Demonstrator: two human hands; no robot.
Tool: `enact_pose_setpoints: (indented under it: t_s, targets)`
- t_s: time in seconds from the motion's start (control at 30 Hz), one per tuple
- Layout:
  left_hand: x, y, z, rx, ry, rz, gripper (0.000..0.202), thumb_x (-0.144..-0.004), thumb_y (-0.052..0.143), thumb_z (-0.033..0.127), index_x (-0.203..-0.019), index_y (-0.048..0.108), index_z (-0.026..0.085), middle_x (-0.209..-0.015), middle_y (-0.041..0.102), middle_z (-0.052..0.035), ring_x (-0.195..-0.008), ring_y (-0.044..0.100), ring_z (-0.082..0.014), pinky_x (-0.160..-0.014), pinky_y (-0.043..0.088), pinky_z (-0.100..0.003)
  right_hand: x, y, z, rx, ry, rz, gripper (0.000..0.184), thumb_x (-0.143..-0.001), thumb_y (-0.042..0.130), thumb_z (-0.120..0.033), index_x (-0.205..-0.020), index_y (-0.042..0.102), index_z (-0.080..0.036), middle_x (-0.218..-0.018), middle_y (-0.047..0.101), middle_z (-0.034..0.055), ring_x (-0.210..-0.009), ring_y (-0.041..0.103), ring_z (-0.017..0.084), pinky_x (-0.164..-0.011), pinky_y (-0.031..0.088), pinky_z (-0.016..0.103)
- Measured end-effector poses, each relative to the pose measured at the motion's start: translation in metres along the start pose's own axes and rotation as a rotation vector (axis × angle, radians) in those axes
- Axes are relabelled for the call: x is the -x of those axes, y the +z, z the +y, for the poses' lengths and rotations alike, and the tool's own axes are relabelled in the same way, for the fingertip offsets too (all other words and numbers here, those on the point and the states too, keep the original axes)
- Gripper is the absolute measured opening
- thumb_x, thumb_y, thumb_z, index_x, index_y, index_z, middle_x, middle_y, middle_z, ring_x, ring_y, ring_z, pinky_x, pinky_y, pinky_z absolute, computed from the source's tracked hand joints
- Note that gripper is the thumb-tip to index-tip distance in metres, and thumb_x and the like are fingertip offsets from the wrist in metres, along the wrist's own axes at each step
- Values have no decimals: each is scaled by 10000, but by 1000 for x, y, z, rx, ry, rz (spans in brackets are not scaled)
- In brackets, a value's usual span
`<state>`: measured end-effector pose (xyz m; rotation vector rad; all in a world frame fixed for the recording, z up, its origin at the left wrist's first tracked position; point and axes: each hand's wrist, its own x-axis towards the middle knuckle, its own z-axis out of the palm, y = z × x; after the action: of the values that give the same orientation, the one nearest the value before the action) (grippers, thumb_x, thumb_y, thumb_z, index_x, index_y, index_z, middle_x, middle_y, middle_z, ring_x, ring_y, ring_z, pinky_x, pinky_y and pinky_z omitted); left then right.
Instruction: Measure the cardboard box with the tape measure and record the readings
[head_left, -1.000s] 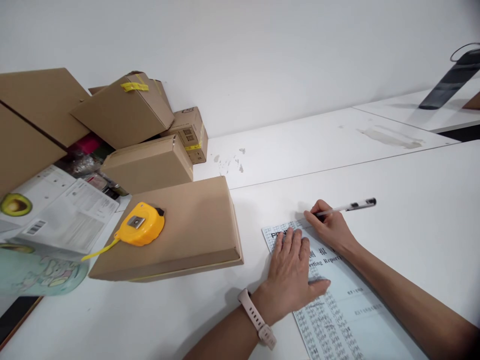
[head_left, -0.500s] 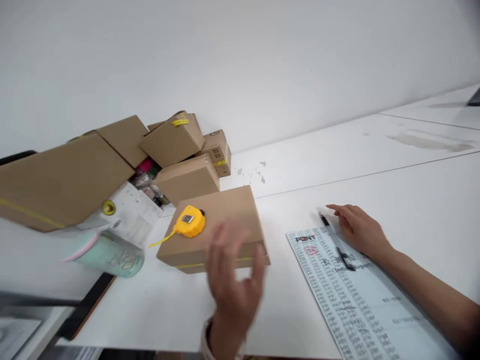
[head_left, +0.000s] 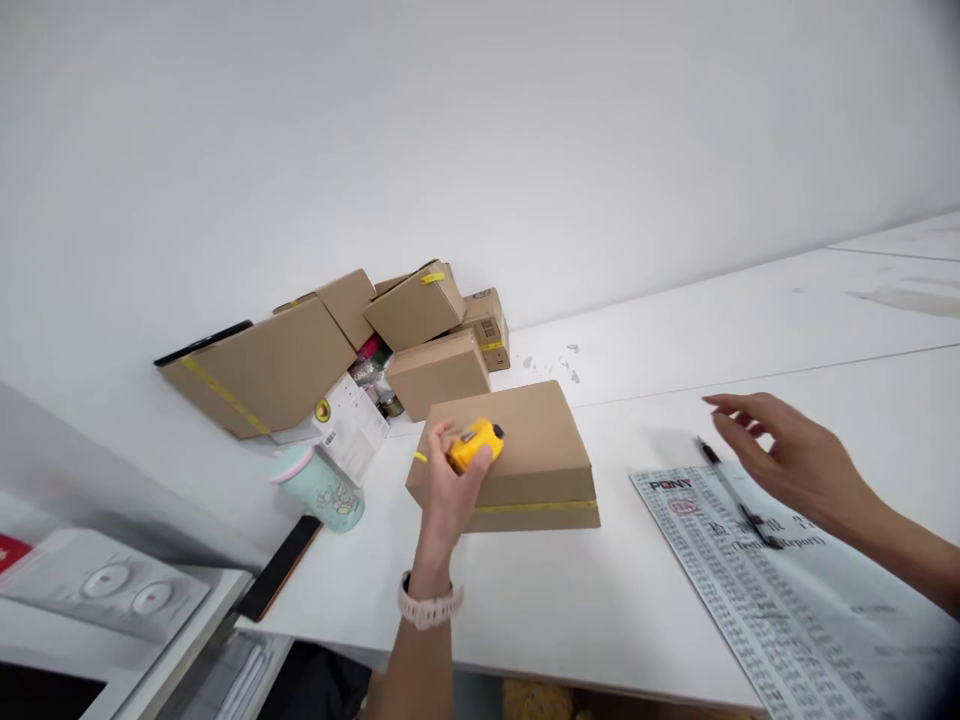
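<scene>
In the left hand (head_left: pixel 448 482), a yellow tape measure (head_left: pixel 480 440) is now clasped over a cardboard box (head_left: pixel 541 435).
The right hand (head_left: pixel 787 450), emptied of its pen (head_left: pixel 728 486), is held loosely curled near the testing report (head_left: pixel 750 615), across whose top edge the pen is laid; writing appears set aside.

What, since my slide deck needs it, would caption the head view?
Left hand clasps yellow tape measure over cardboard box; right hand near pen lying partly on printed report.

The tape measure (head_left: pixel 480 438) looks like smooth plastic, the near box (head_left: pixel 532 430) matt cardboard. At right, the report (head_left: pixel 750 610) is smooth paper.
</scene>
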<state>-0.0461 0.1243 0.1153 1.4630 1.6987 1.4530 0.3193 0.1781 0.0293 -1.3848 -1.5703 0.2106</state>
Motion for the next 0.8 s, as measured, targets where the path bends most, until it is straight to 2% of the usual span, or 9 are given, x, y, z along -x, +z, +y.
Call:
enact_pose_setpoints:
  t_s: [0.03, 0.13, 0.23, 0.33, 0.47, 0.57, 0.67, 0.73, 0.8]
  targets:
    - [8, 2, 3, 98, -15, -70, 638, -807, 574, 597, -1294, 502, 191, -1096, 711, -120, -993, 698, -309, -850, 537, -433, -1, -1, -24, -110, 70, -72, 399, -917, 567, -625, -1043, 717, -277, -950, 721, 111, -728, 622, 235, -618, 485, 390]
    - [29, 10, 14, 346, -75, -269, 614, -874, 382, 623, -1250, 546, 167, -1034, 716, -122, -867, 704, -272, -650, 510, -344, 0, 2, -95, -493, 224, -503, 612, -928, 445, -742, -955, 747, -211, -910, 714, 125, -766, 626, 237, -665, 528, 388]
    - [40, 12, 22, 483, -138, -398, 556, -838, 519, 586, -1207, 580, 175, -982, 717, -104, -828, 688, -256, -603, 458, -303, 4, 9, -147, -742, 340, -794, 671, -910, 416, -789, -910, 715, -189, -886, 685, 109, -765, 594, 212, -645, 506, 347]
    - [43, 5, 22, 534, -188, -441, 514, -805, 638, 543, -1170, 601, 183, -972, 719, -89, -782, 672, -225, -603, 438, -284, 11, 19, -173, -793, 408, -928, 667, -887, 441, -811, -802, 662, -188, -837, 640, 68, -723, 549, 174, -620, 456, 308]
    - [37, -16, 16, 548, -221, -426, 495, -789, 684, 529, -1137, 637, 180, -991, 725, -85, -756, 664, -202, -569, 430, -261, 13, 28, -181, -784, 474, -974, 663, -839, 508, -833, -748, 625, -187, -799, 627, 52, -685, 520, 152, -595, 409, 289]
    - [16, -41, 9, 547, -224, -369, 495, -768, 723, 534, -1095, 669, 166, -993, 737, -88, -785, 675, -213, -562, 453, -256, 0, 32, -172, -871, 469, -943, 600, -797, 626, -794, -768, 618, -195, -765, 602, 33, -699, 521, 155, -598, 415, 284]
    - [-23, -74, -2, 528, -238, -277, 440, -798, 731, 511, -1040, 682, 147, -904, 732, -64, -693, 639, -170, -515, 433, -235, -29, 40, -149, -934, 464, -768, 521, -752, 759, -701, -827, 651, -197, -787, 578, 18, -719, 501, 146, -609, 431, 274]
    - [-53, -97, -12, 494, -282, -237, 368, -895, 673, 480, -1030, 678, 137, -882, 709, -49, -643, 609, -141, -507, 444, -233, -47, 48, -128, -914, 521, -629, 523, -669, 842, -661, -762, 610, -202, -769, 550, 1, -701, 467, 132, -595, 423, 263]
    - [-79, -115, -22, 452, -349, -225, 325, -969, 628, 439, -1109, 657, 147, -991, 692, -55, -743, 647, -154, -629, 548, -289, -58, 60, -108, -877, 560, -566, 575, -583, 878, -673, -731, 578, -205, -753, 529, -11, -688, 449, 124, -585, 415, 260]
